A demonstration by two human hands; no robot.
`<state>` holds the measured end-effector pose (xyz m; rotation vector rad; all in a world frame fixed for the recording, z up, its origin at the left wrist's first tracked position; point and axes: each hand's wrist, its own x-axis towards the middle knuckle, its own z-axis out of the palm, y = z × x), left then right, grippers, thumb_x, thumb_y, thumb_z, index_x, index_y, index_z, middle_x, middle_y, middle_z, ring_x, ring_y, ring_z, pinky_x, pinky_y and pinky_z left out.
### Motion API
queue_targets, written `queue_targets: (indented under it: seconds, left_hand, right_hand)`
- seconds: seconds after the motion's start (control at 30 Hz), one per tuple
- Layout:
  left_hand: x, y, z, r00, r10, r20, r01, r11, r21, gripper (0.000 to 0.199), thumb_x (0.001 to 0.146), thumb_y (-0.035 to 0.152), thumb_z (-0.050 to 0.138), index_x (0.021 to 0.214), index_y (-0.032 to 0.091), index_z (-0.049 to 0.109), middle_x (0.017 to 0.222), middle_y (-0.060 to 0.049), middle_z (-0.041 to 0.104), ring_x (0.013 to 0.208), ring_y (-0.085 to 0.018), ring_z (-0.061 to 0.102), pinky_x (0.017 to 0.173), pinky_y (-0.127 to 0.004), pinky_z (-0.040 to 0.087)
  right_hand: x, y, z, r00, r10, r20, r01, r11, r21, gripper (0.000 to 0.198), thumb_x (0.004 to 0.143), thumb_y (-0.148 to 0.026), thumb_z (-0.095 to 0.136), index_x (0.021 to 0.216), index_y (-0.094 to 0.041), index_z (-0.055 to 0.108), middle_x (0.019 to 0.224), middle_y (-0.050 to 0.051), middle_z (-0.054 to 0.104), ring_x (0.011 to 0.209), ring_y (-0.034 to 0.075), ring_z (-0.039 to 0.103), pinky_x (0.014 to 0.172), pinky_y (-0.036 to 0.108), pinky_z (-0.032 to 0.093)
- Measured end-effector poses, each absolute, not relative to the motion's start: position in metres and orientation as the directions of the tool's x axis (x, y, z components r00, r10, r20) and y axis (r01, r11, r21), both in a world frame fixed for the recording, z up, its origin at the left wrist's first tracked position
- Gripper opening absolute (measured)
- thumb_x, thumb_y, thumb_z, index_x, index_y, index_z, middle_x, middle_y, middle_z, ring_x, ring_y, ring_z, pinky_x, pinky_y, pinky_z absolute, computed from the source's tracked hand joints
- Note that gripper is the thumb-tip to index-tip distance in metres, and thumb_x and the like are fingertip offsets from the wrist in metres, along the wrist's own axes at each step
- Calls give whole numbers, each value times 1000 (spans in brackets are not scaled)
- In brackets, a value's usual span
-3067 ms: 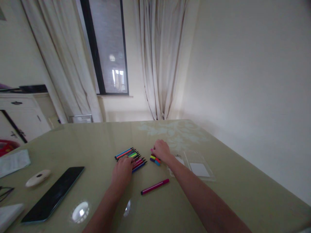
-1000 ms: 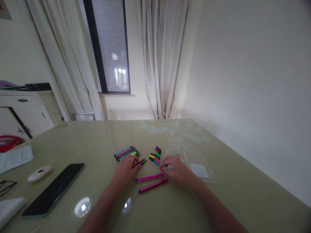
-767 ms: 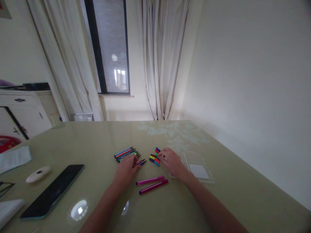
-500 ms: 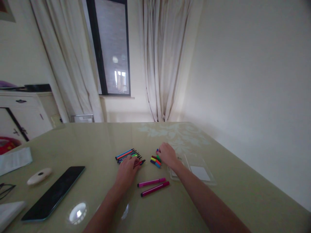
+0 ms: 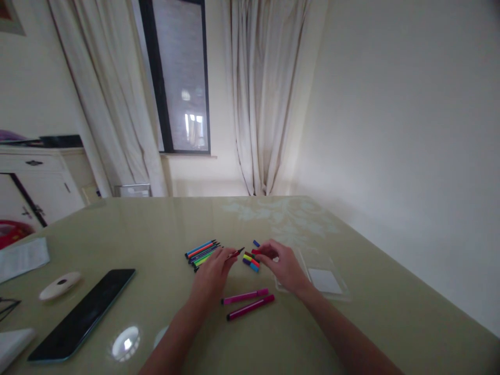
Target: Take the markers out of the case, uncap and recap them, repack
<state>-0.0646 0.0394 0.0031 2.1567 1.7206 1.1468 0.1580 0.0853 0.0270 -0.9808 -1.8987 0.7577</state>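
My left hand (image 5: pixel 212 275) pinches an uncapped red marker (image 5: pixel 236 253), its dark tip pointing right. Between the fingertips of my right hand (image 5: pixel 284 266) is a red cap (image 5: pixel 255 251), a short distance from the marker's tip. Under and beyond my left hand lies a row of uncapped markers (image 5: pixel 200 251) in several colours. Loose coloured caps (image 5: pixel 250 262) sit in a small cluster between the hands, and a blue cap (image 5: pixel 256 243) lies apart behind them. Nearer to me rest a capped pink marker (image 5: pixel 245 297) and a capped dark magenta marker (image 5: pixel 250 308).
A clear plastic case (image 5: pixel 342 289) with a white card (image 5: pixel 325 281) lies right of my right hand, partly behind it. To the left are a black phone (image 5: pixel 84 315), a white oval object (image 5: pixel 60 286) and papers (image 5: pixel 24 259). A wall borders the table's right side.
My left hand has lifted the red marker away from the row and moved right. My right hand has drawn back from the caps with the red cap in its fingers.
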Motion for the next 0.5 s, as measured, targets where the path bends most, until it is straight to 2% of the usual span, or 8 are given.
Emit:
queue_targets:
  seconds: [0.17,0.5]
  left_hand:
    - [-49,29,2,155,850,504,764,-426,484,29,106,40,43,118,30,68,105,-3,70,95,-19,68,85,-29,51]
    - [-52,26,8,141,838,528,739,-444,507,30,104,45,46,109,29,71,101,-4,71,93,-20,69,84,-30,53]
  right_hand:
    - [170,71,23,-277,869,410,208,470,-858,27,88,-47,75,93,-20,73,88,5,78,83,22,73,79,34,55]
    - [168,69,26,-302,857,417,192,483,-854,22,89,-43,75,94,-21,75,87,4,78,82,20,71,79,32,55]
